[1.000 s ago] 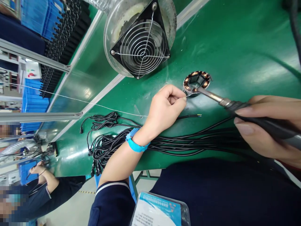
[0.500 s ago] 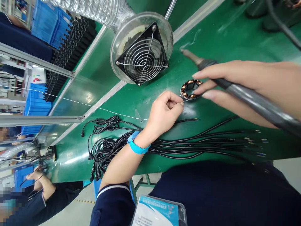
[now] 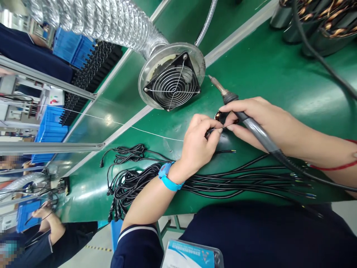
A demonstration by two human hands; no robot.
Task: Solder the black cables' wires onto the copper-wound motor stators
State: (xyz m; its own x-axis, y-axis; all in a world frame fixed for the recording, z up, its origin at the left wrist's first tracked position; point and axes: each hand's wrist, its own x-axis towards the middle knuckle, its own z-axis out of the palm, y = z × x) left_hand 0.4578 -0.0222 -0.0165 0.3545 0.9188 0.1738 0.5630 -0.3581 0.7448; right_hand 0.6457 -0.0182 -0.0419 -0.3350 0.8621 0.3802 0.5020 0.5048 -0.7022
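My left hand (image 3: 200, 143) is closed in a pinch on a thin solder wire (image 3: 134, 127) that runs off to the left. My right hand (image 3: 258, 119) grips a soldering iron (image 3: 233, 103) whose tip points away toward the fan, and its fingertips touch a small copper-wound stator ring (image 3: 220, 117), mostly hidden under both hands. A bundle of black cables (image 3: 223, 178) lies on the green bench (image 3: 279, 74) below my wrists. One loose black lead (image 3: 227, 151) lies just under my left hand.
A fume-extraction fan (image 3: 173, 83) on a silver flexible duct (image 3: 106, 20) stands behind the hands. Several wound coils (image 3: 320, 22) stand at the back right. Blue crates (image 3: 47, 123) and black parts fill the left. Another person's hands (image 3: 44, 216) work at lower left.
My right hand lifted the soldering iron off the stator ring, swung its tip away toward the fan, and came down so its fingers now rest on the ring. My left hand kept its pinch.
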